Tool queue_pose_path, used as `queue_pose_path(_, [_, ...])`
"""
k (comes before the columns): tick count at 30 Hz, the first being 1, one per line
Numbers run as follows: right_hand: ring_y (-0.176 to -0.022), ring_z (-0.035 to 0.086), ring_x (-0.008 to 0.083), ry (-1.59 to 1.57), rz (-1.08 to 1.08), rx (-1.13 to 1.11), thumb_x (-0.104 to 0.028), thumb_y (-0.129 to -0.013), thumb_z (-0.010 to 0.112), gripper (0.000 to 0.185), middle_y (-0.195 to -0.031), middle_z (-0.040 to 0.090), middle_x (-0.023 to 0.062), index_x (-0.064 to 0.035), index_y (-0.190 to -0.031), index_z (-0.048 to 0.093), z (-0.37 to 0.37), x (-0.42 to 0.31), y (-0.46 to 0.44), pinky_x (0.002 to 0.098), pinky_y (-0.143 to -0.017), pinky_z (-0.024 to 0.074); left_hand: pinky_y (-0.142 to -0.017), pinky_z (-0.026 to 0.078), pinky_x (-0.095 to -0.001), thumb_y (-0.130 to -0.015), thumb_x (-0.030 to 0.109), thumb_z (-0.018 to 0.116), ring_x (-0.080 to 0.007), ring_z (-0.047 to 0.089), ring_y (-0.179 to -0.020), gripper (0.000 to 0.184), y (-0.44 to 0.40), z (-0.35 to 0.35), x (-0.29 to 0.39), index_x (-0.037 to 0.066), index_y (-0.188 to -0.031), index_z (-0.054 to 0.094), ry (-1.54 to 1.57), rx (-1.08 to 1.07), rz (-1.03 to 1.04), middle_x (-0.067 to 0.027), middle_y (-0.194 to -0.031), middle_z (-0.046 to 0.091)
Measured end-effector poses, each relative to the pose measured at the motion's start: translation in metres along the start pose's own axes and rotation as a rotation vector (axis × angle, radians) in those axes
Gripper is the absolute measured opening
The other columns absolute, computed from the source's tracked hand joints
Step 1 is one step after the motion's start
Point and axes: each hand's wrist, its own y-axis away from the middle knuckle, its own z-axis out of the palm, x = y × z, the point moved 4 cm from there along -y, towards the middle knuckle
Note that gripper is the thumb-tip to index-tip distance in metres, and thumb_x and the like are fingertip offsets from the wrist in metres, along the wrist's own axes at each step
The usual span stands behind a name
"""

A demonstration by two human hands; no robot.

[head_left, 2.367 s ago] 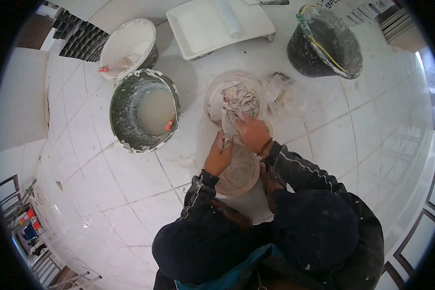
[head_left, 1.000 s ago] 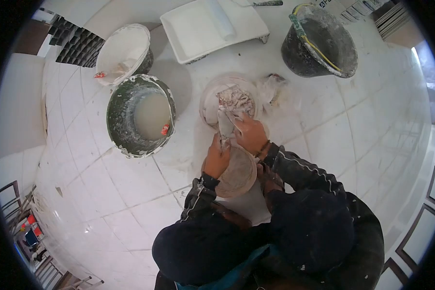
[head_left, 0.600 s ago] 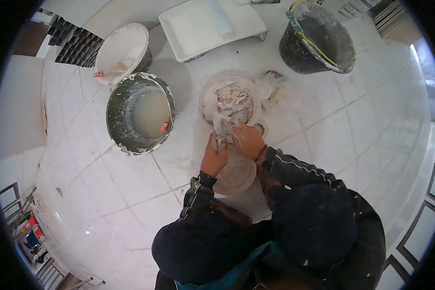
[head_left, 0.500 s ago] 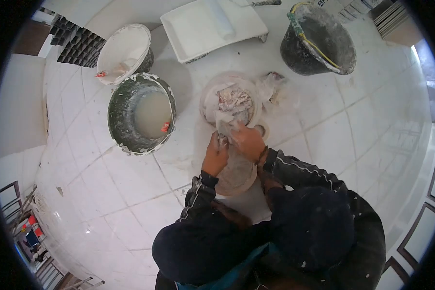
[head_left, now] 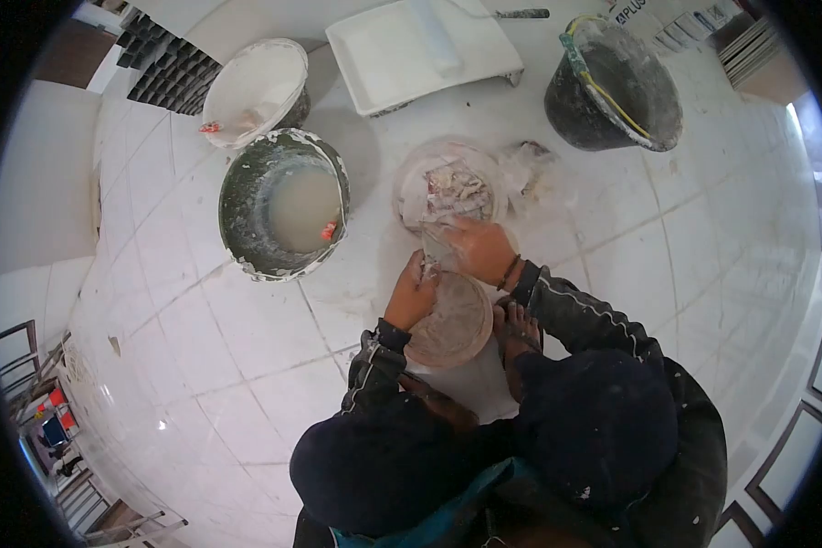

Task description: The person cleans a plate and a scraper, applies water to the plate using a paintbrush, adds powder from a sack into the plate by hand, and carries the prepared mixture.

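My left hand is closed around the lower end of a pale, flat piece whose kind I cannot make out. My right hand is on the upper part of that piece, slightly blurred, its fingers reaching left across it. Just beyond the hands sits a round, pale tub holding crumpled, dirty scraps. Below them, near my feet, is a round, dusty lid or shallow container. A clear plastic bag with something in it lies right of the tub.
At left stands a dark bucket of cloudy liquid, with a whitish bucket behind it. A white roller tray with a roller lies at the back. Another dark bucket stands at back right on the tiled floor.
My right hand has shifted slightly away from me, and its fingers now stretch across the pale piece. The whole view has moved a little, so the buckets and tray appear further right.
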Motion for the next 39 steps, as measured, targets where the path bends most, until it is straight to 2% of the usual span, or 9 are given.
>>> queue_pose_path(6, [-0.09, 0.063, 0.0375, -0.032, 0.306, -0.035, -0.017, -0.079, 0.061, 0.046, -0.1, 0.065, 0.0182, -0.0074, -0.124, 0.056, 0.005, 0.064, -0.009, 0.0449, -0.082, 0.0507, -0.07, 0.042, -0.0228, -0.094, 0.012, 0.05, -0.0082, 0.05, -0.075, 0.026, 0.009, -0.001, 0.011, 0.001, -0.118, 0.053, 0.168, -0.091, 0.037, -0.0017, -0.085, 0.057])
queue_pose_path(8, [-0.081, 0.064, 0.0366, 0.092, 0.395, -0.184, -0.02, -0.081, 0.061, 0.045, -0.101, 0.063, 0.0211, -0.0037, -0.122, 0.054, 0.008, 0.071, -0.008, 0.0479, -0.068, 0.0519, -0.044, 0.033, -0.0196, -0.097, 0.021, 0.052, -0.0023, 0.039, -0.055, 0.029, 0.006, -0.01, -0.004, 0.008, -0.123, 0.053, 0.059, -0.114, 0.111, 0.0078, -0.068, 0.042])
queue_pose_path(15, [-0.088, 0.061, 0.0376, 0.297, 0.342, -0.138, -0.023, -0.087, 0.058, 0.042, -0.11, 0.061, 0.0188, -0.003, -0.123, 0.055, -0.041, 0.027, -0.021, 0.0451, -0.078, 0.05, -0.049, 0.034, -0.0202, -0.097, 0.021, 0.051, -0.0038, 0.038, -0.057, 0.022, 0.027, -0.024, 0.017, 0.005, -0.112, 0.057, 0.183, -0.204, -0.17, 0.0062, -0.07, 0.043])
queue_pose_path(18, [-0.095, 0.061, 0.0349, -0.234, -0.104, 0.065, -0.024, -0.089, 0.057, 0.032, -0.106, 0.063, 0.0186, -0.0096, -0.117, 0.06, -0.045, 0.017, -0.034, 0.0439, -0.077, 0.0506, -0.056, 0.037, -0.0197, -0.1, 0.031, 0.049, -0.0024, 0.041, -0.063, 0.034, 0.018, -0.026, 0.013, 0.004, -0.118, 0.057, 0.05, -0.302, 0.024, 0.0054, -0.076, 0.049])
queue_pose_path(20, [-0.094, 0.06, 0.0352, -0.558, 0.105, -0.322, -0.023, -0.091, 0.057, 0.03, -0.107, 0.063, 0.0175, -0.0033, -0.112, 0.064, -0.037, 0.017, -0.04, 0.0404, -0.084, 0.0492, -0.061, 0.038, -0.0201, -0.1, 0.031, 0.049, -0.003, 0.041, -0.067, 0.035, 0.016, -0.029, 0.023, 0.003, -0.119, 0.057, -0.009, -0.334, 0.077, 0.0056, -0.078, 0.049])
queue_pose_path(29, [-0.068, 0.058, 0.0139, -0.828, 0.343, -0.314, -0.019, -0.095, 0.052, 0.026, -0.084, 0.061, 0.0063, 0.0026, -0.101, 0.065, -0.055, 0.035, -0.038, 0.0293, -0.064, 0.0501, -0.038, 0.029, -0.021, -0.101, 0.029, 0.047, -0.0028, 0.036, -0.045, 0.023, 0.021, -0.041, 0.07, 0.008, -0.1, 0.054, 0.34, -0.084, 0.093, 0.0039, -0.069, 0.044])
queue_pose_path(33, [-0.069, 0.061, 0.0203, -0.91, 0.328, -0.388, -0.019, -0.091, 0.055, 0.025, -0.09, 0.064, 0.0116, -0.0001, -0.102, 0.066, -0.035, 0.062, -0.03, 0.0337, -0.066, 0.0514, -0.035, 0.028, -0.0215, -0.101, 0.03, 0.046, -0.0035, 0.035, -0.042, 0.021, 0.045, -0.066, 0.09, 0.01, -0.103, 0.052, 0.413, -0.051, 0.185, 0.0036, -0.072, 0.045])
queue_pose_path(35, [-0.084, 0.064, 0.0298, -0.185, -0.083, -0.161, -0.027, -0.084, 0.064, 0.03, -0.083, 0.066, 0.0144, -0.0034, -0.103, 0.067, -0.026, 0.061, -0.026, 0.039, -0.075, 0.05, -0.034, 0.025, -0.0204, -0.1, 0.029, 0.047, -0.0042, 0.034, -0.04, 0.019, 0.066, -0.082, 0.101, 0.011, -0.104, 0.053, 0.438, 0.047, 0.188, 0.0021, -0.071, 0.048])
queue_pose_path(39, [-0.093, 0.062, 0.0373, 0.185, 0.175, -0.226, -0.02, -0.075, 0.067, 0.041, -0.093, 0.065, 0.0184, -0.0077, -0.114, 0.063, -0.025, 0.046, -0.035, 0.0449, -0.085, 0.0495, -0.034, 0.027, -0.0194, -0.098, 0.029, 0.047, -0.0048, 0.036, -0.04, 0.023, 0.11, -0.145, 0.116, 0.008, -0.107, 0.054, 0.373, 0.266, 0.174, -0.0004, -0.075, 0.052])
